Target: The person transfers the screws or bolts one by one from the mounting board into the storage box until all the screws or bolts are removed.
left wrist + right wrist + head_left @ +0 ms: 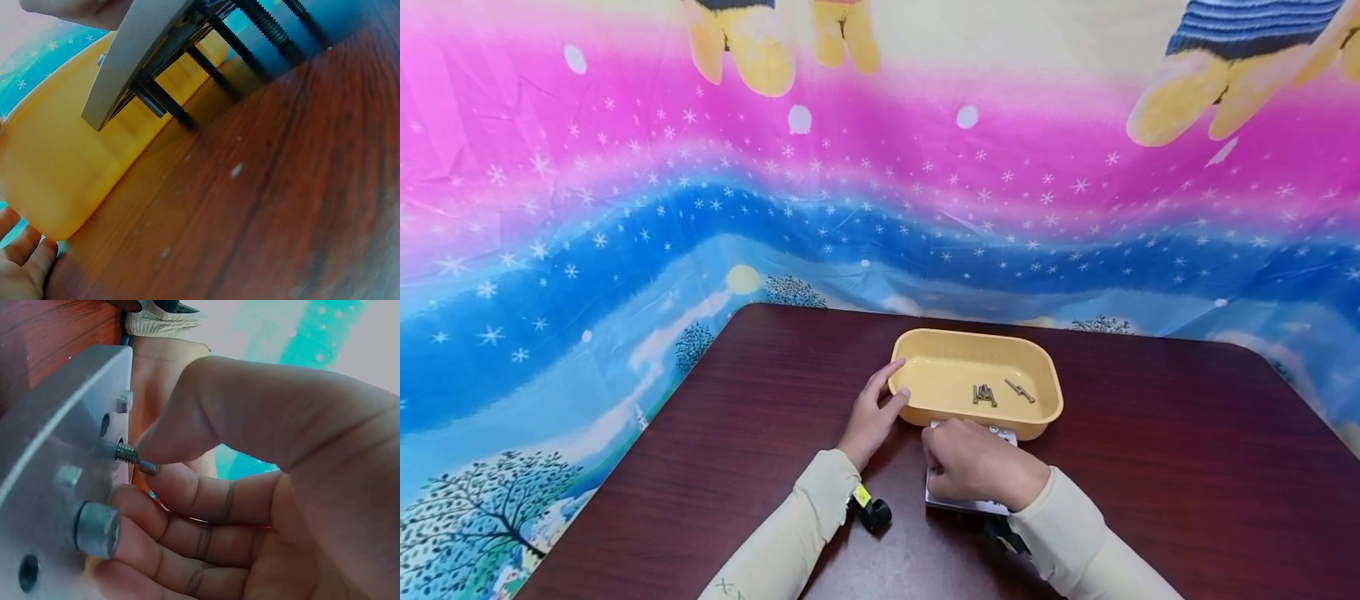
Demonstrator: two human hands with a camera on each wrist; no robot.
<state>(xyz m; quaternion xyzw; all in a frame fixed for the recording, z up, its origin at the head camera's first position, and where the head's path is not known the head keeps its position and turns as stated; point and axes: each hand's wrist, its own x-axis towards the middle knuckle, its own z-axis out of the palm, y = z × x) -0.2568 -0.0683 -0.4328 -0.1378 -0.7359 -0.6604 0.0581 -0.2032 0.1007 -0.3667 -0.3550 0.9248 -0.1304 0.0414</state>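
My right hand [977, 462] is over a grey metal plate [958, 503]. Its thumb and index finger pinch a small screw [128, 454], whose threaded end sits at a hole in the plate. A large bolt head [99, 530] and smaller screw heads stand out from the same face. From the plate's underside, several threaded bolts [262, 22] project, as the left wrist view shows. My left hand [872, 417] holds the left end of a yellow plastic bin [966, 333], thumb and index finger over the rim. Several loose screws [983, 395] lie inside the bin.
Everything rests on a dark reddish-brown wooden table [760, 400]. The bin stands directly behind the plate. A patterned cloth backdrop [880, 183] hangs along the table's far and left edges. A black wrist camera [874, 512] sits by the left cuff.
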